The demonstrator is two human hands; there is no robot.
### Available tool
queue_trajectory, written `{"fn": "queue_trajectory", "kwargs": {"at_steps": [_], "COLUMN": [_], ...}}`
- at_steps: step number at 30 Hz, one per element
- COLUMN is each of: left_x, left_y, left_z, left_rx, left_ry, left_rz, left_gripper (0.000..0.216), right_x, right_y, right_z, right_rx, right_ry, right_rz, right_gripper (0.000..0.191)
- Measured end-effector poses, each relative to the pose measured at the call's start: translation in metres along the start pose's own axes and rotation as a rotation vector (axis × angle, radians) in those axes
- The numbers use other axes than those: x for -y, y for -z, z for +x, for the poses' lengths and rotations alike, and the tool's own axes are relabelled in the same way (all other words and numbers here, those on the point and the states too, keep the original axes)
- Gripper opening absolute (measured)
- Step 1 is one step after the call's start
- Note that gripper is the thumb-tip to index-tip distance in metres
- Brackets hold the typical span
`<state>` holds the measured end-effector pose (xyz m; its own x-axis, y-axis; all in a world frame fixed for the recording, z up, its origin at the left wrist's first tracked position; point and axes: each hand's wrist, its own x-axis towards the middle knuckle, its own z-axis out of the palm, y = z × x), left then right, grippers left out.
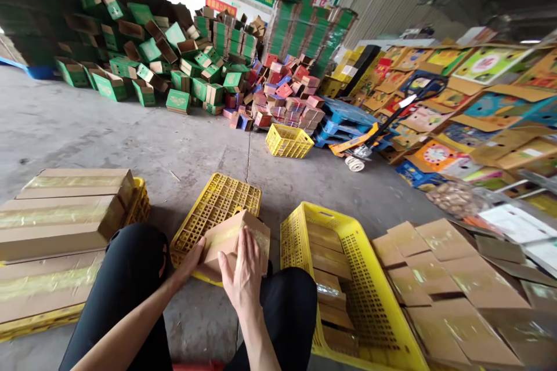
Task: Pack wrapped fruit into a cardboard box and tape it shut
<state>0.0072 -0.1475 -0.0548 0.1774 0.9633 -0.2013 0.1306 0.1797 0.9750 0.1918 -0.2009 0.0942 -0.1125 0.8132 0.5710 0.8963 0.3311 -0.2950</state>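
Observation:
A taped cardboard box [226, 237] rests tilted on an upturned yellow plastic crate [217, 197] between my knees. My left hand [195, 259] grips the box's left side, its fingertips partly hidden. Across the near right part of the box lies my right hand [242, 269], fingers stretched out flat and thumb apart, pressing on the cardboard. To the right, a yellow crate [369, 278] holds several narrow cardboard boxes [328, 261] in a row along its left side.
Large taped cartons [65, 211] sit on yellow crates at left. Flattened taped cardboard [439, 266] lies at right. Farther off are a yellow crate [289, 142], a pallet jack [369, 139], blue pallets [343, 116], piled green boxes [148, 64] and stacked fruit cartons [491, 104].

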Motion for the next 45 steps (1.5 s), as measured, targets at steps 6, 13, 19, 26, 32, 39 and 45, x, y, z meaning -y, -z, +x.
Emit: {"fn": "queue_trajectory", "kwargs": {"at_steps": [6,13,19,26,32,39,45], "left_x": [-0.043,-0.091,-0.095,-0.099,-0.100,-0.105,-0.106], "left_y": [0.024,0.051,0.040,0.051,0.053,0.048,0.045], "left_z": [-0.016,-0.074,-0.070,-0.051,-0.045,-0.038,-0.043], "left_rx": [-0.006,-0.057,-0.134,-0.153,-0.102,-0.106,-0.133], "left_ry": [-0.214,-0.414,-0.632,-0.789,-0.789,-0.752,-0.723], "left_rz": [-0.065,0.159,0.539,0.751,0.881,0.825,0.740], "left_gripper": [0.086,0.061,0.054,0.047,0.055,0.056,0.044], "right_x": [0.054,0.059,0.042,0.039,0.024,0.004,0.004], "right_y": [-0.040,-0.044,-0.011,-0.005,-0.005,0.004,0.009], "right_z": [-0.003,0.005,0.022,0.028,0.008,-0.007,-0.015], "right_rx": [0.071,0.098,0.150,0.187,0.132,0.064,0.028], "right_ry": [0.061,0.128,0.209,0.267,0.230,0.124,0.066], "right_rz": [0.034,0.123,0.280,0.311,0.211,0.169,0.151], "right_gripper": [0.084,0.055,0.040,0.031,0.037,0.036,0.035]}}
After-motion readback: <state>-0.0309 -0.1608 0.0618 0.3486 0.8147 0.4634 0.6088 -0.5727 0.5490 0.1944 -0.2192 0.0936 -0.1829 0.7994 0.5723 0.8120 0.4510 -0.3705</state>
